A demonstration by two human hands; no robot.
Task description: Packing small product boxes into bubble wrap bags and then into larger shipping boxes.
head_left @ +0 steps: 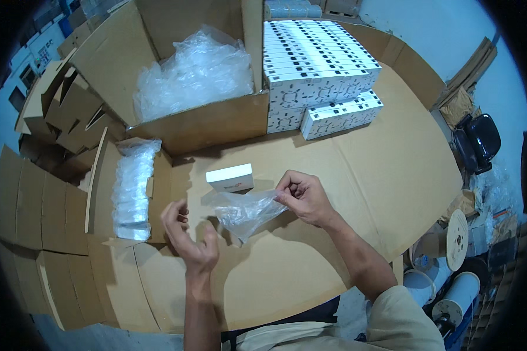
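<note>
A clear plastic bag hangs from the pinched fingers of my right hand, just above the cardboard-covered table. My left hand is held to the left of the bag, apart from it, its thumb away from its curled fingers and nothing between them. Right behind the bag a small white box stands on the table. At the left, a shallow open carton holds a row of packed clear plastic bags, close to my left hand.
A large open carton full of loose clear bags stands at the back left. Beside it rise stacked white printed boxes, with a shorter row in front. Folded cardboard lies far left; spools stand right of the table.
</note>
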